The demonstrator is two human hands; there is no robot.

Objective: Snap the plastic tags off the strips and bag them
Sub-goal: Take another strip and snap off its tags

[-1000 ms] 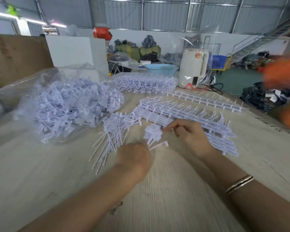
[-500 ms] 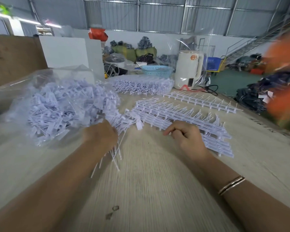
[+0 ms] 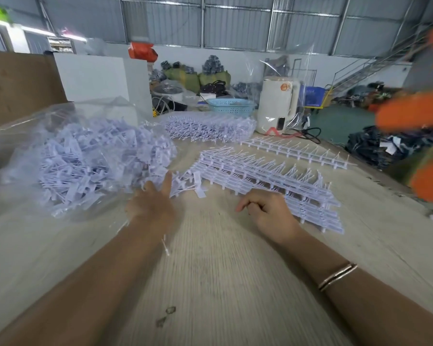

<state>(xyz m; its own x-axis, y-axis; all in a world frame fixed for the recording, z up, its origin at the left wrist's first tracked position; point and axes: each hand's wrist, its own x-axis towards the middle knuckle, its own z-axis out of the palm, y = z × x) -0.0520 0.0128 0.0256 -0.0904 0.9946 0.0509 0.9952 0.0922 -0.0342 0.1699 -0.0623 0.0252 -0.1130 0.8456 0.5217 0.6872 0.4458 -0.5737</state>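
Strips [image 3: 268,178] lie stacked just beyond the loosely curled, empty right hand [image 3: 270,213], long axis running toward the table's [image 3: 223,283] right edge; left hand [image 3: 153,203], fingers spread, sits at the bag [image 3: 68,156] mouth.

pale lilac-white tags [image 3: 90,158] in a clear bag [image 3: 23,136], same lilac strips [image 3: 268,176] at 1 o'clock, pale wood-grain table [image 3: 223,270], teal perforated basket [image 3: 231,107] at 12, gold bracelet [image 3: 336,275].

Glossy clear plastic bag [image 3: 23,136], matt pale wood-grain table [image 3: 210,283].
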